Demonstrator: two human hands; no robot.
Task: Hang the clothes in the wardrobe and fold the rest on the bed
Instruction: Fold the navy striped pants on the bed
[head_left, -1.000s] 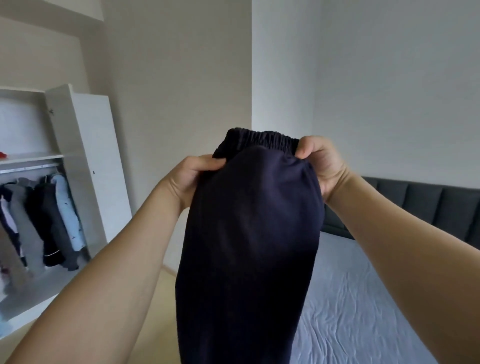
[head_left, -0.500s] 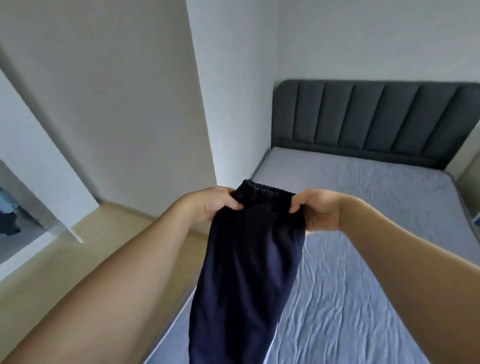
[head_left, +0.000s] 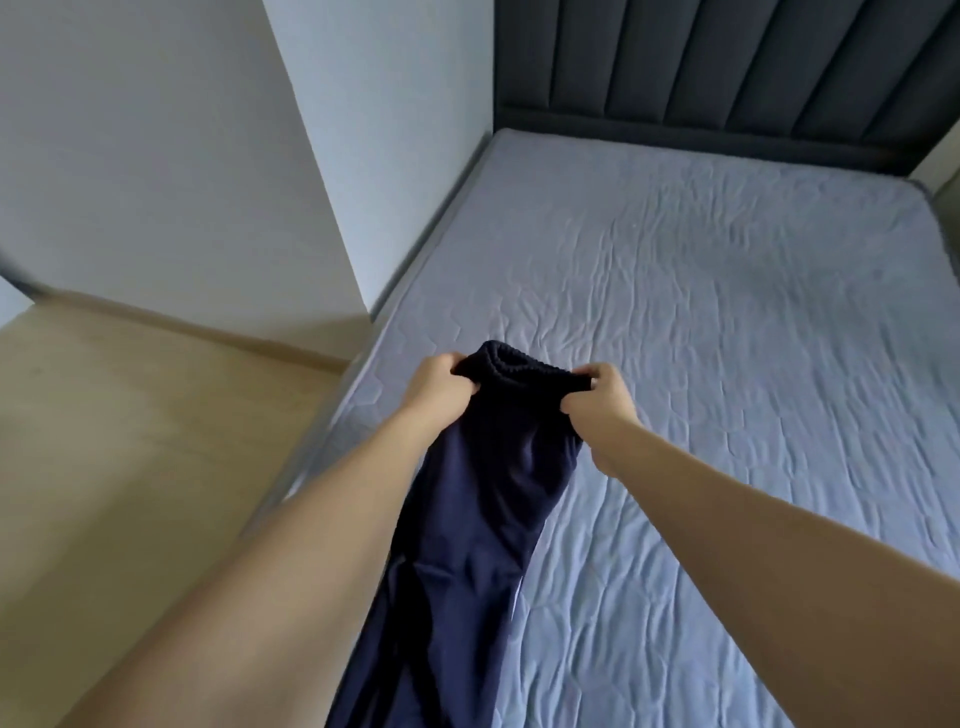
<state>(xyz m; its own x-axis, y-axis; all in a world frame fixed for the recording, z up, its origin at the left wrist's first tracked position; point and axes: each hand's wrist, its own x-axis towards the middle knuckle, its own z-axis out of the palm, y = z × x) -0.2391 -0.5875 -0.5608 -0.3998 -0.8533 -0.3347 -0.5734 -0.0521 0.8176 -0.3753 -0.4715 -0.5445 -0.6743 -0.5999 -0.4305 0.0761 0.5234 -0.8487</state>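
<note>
1. We are holding dark navy trousers (head_left: 483, 499) up with both hands, by the elastic waistband (head_left: 514, 370).
2. Our left hand (head_left: 434, 387) is gripping the left end of the waistband, with the fingers curled around the gathered cloth.
3. Our right hand (head_left: 602, 400) is pinching the right end of the waistband, thumb on top and fingers folded under it.
4. The two hands are staying near each other, so the waistband is bunching between them and is not stretched flat.
5. The trousers are hanging down from the hands toward us, between our two forearms, and the lower part is going out of the picture at the bottom edge.
6. The trousers are over the left edge of the bed (head_left: 727, 322); we cannot tell if the cloth is touching the sheet.
7. The bed is wearing a light grey, wrinkled sheet, and a dark padded headboard (head_left: 727, 67) is standing at its far end.
8. On the left we are seeing a pale wooden floor (head_left: 130, 441) and white walls (head_left: 156, 156).
</note>
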